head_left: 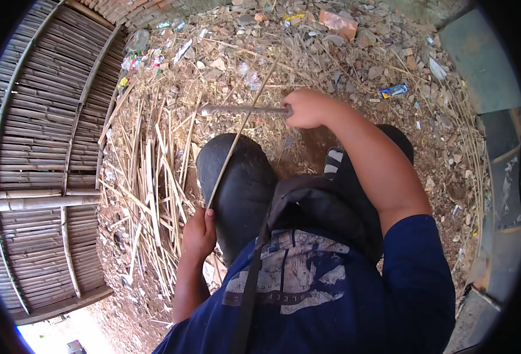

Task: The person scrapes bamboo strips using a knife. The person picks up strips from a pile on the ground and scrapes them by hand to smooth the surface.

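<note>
Low at centre-left, my left hand (199,237) is closed around the lower end of a thin bamboo strip (229,154). The strip slants up and to the right, passing over my left knee (250,171). My right hand (309,108) grips the handle end of a long, narrow blade, apparently a machete (228,110), held roughly level with its far end toward the left. Blade and strip cross in the picture; whether they touch I cannot tell. A pile of split bamboo strips (150,177) lies on the ground left of my knee.
A bamboo slat wall (42,124) runs along the left. Stones, straw and litter cover the ground, among them a blue wrapper (394,91), a broken brick (338,25) and clear plastic (250,76). Grey-green panels (479,59) stand at the right. A dark bag (325,206) hangs at my waist.
</note>
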